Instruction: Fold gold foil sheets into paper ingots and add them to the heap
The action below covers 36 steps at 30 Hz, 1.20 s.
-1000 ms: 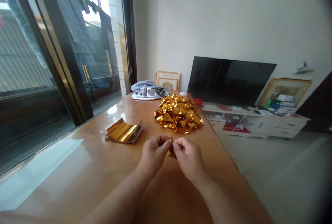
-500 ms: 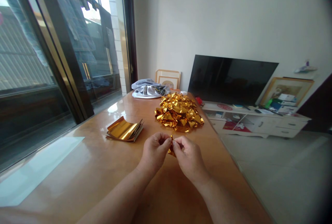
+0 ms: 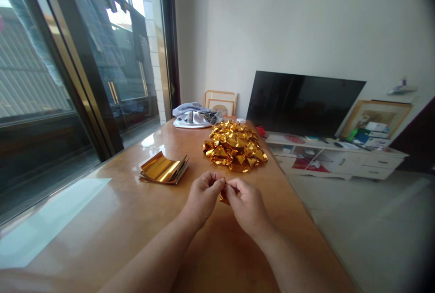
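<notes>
Between my two hands is a small piece of gold foil paper [image 3: 224,198], mostly hidden by the fingers. My left hand [image 3: 205,194] pinches it from the left with thumb and forefinger. On the other side my right hand [image 3: 244,202] is closed on the same piece, its thumb close to the left one. Just beyond the hands lies a heap of folded gold foil pieces [image 3: 236,146]. A stack of flat gold foil sheets [image 3: 161,169] rests to the left, its top sheet curling up at the edges.
The glossy wooden table [image 3: 136,220] has its right edge beside my right forearm. Bundled grey cloth [image 3: 193,116] lies at the far end. A pale sheet [image 3: 50,220] is at the left, near the glass door. Beyond stand a television [image 3: 302,103] and a white cabinet [image 3: 346,164].
My fingertips have shifted slightly and the left thumb has come over the foil's top, so less of its tip shows. The heap and the stack have not moved.
</notes>
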Motion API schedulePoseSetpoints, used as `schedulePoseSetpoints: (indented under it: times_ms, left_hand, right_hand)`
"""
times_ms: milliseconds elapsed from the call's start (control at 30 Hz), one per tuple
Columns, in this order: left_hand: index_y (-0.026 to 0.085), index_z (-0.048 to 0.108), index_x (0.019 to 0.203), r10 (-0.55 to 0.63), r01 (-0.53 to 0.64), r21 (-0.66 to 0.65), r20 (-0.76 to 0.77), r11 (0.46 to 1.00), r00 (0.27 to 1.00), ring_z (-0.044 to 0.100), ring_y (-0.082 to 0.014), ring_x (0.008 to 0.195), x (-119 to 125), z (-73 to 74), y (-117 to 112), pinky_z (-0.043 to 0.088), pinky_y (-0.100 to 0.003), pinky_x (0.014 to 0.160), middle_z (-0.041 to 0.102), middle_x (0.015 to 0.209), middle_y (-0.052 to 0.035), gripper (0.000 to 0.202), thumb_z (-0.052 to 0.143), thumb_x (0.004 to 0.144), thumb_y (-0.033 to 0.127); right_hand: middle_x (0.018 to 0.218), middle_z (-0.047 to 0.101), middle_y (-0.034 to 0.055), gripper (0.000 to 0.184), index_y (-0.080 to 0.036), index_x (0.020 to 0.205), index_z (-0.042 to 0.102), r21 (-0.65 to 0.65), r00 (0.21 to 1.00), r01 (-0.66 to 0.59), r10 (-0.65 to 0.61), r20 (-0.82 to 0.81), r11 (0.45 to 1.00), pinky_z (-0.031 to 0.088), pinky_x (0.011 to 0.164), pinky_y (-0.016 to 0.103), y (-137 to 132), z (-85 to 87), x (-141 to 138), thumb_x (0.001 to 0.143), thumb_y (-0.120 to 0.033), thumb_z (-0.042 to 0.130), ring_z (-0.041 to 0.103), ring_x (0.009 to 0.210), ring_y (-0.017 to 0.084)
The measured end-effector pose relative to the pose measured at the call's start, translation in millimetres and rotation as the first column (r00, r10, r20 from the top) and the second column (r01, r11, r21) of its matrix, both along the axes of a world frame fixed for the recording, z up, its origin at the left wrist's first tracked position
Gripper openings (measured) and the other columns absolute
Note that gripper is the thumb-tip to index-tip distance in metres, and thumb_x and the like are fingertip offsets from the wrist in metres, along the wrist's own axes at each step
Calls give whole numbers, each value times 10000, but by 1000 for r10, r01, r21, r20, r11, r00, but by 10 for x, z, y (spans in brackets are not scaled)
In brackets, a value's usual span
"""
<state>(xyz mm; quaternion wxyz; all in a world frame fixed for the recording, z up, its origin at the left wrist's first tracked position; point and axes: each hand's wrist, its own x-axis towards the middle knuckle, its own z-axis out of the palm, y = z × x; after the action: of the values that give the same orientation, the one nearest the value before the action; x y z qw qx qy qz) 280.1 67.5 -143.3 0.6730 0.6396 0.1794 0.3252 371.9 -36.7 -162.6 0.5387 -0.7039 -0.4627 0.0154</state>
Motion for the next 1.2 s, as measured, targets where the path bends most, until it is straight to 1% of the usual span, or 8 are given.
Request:
schedulePoseSetpoints:
  times_ms: [100, 267, 400, 600, 800, 933, 1033, 1200]
  left_hand:
    - [168, 550, 724, -26, 26, 6, 2, 1000, 1000, 543, -118, 614, 1, -16, 27, 456, -225, 590, 566, 642, 24, 207, 678, 771, 323]
    - [171, 543, 769, -104, 104, 13, 14, 994, 994, 536, -122, 599, 19, -74, 88, 435, -235, 576, 561, 645, 25, 209, 660, 807, 340]
    - [167, 553, 777, -160, 161, -27, 34, 987, 986, 525, -117, 582, 22, -66, 113, 403, -236, 572, 565, 641, 22, 214, 675, 809, 339]
    - [151, 663, 836, -137, 138, -16, 53, 990, 989, 483, -104, 643, -31, -8, 156, 378, -233, 635, 595, 716, 14, 152, 685, 792, 295]
    - [165, 676, 903, -105, 106, -15, 49, 994, 993, 435, -99, 638, -37, -59, 217, 353, -236, 633, 556, 729, 22, 142, 620, 819, 264]
    - [163, 679, 947, -175, 176, -29, 17, 984, 984, 461, -104, 670, -33, -72, 210, 366, -237, 651, 577, 764, 13, 170, 620, 824, 265]
    - [147, 679, 886, -226, 227, -27, 17, 974, 974, 467, -105, 679, -35, -56, 183, 361, -233, 647, 590, 759, 5, 157, 657, 818, 286]
    - [137, 645, 786, -209, 210, -38, 48, 977, 977, 439, -90, 629, -34, -33, 153, 344, -223, 622, 552, 665, 26, 114, 687, 795, 244]
  right_hand:
    - [774, 689, 50, 230, -233, 835, 674, 4, 998, -45, 45, -49, 999, 494, 701, 308, 0, 1, -3, 943, -391, 546, 620, 766, 206]
    - [773, 700, 55, 255, -218, 835, 686, 43, 973, -85, 93, -210, 995, 512, 669, 312, -3, 15, -10, 912, -437, 578, 626, 718, 202]
    - [754, 693, 35, 262, -201, 829, 682, 53, 957, -118, 128, -262, 992, 496, 640, 280, -23, 59, -1, 903, -431, 580, 611, 687, 178]
    - [704, 607, 5, 302, -179, 818, 666, 27, 961, -100, 104, -257, 995, 423, 590, 251, -46, 57, 63, 907, -454, 578, 524, 657, 151]
    - [746, 578, -1, 318, -164, 857, 657, 64, 917, -151, 164, -365, 986, 406, 616, 254, -46, 3, 118, 915, -469, 587, 496, 685, 137]
    - [762, 579, 3, 331, -161, 872, 647, 90, 874, -193, 213, -437, 977, 407, 618, 260, -54, 2, 129, 908, -488, 602, 491, 693, 136]
    - [756, 572, 3, 332, -159, 872, 652, 92, 863, -218, 236, -447, 971, 410, 623, 266, -66, 25, 118, 902, -487, 614, 492, 698, 138]
    - [729, 552, -5, 329, -158, 846, 657, 86, 872, -223, 238, -428, 971, 398, 607, 263, -73, 43, 105, 896, -481, 621, 475, 679, 132]
